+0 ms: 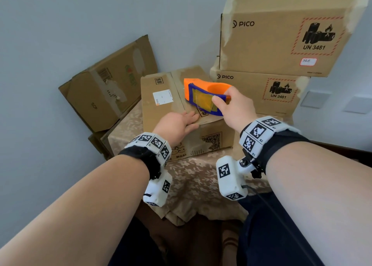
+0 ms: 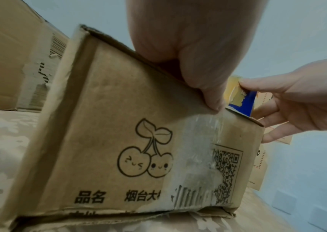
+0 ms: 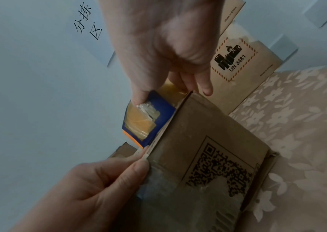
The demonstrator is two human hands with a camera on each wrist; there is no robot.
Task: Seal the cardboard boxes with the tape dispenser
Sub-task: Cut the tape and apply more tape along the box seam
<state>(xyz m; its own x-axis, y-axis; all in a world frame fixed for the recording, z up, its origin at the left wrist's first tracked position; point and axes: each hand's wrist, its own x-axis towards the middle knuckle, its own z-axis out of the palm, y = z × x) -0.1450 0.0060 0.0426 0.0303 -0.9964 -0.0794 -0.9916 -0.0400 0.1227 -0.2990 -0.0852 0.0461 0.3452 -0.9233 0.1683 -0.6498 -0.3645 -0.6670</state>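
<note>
**Tape dispenser held over the cherry box**

Tape dispenser (image 1: 203,93), orange with a blue face and yellowish tape stuck across it, sits at the near right part of the top of the cherry box (image 1: 161,98), tilted on edge. The right hand (image 1: 234,106) holds it, its grip closed round the dispenser: the thumb presses on the blue face, and the other fingers (image 3: 206,87) curl behind the body. The left hand (image 1: 177,124) lies on the near edge of the box top, its grip spread flat, fingers straight and pressing down on the flap, with the thumb (image 2: 212,100) hooked over the front edge just beside the dispenser.

The cherry box stands on a tabletop covered with a floral cloth (image 1: 193,177). Two PICO boxes (image 1: 277,44) are stacked to its right, touching it. A larger worn box (image 1: 108,92) leans against the wall on the left.
</note>
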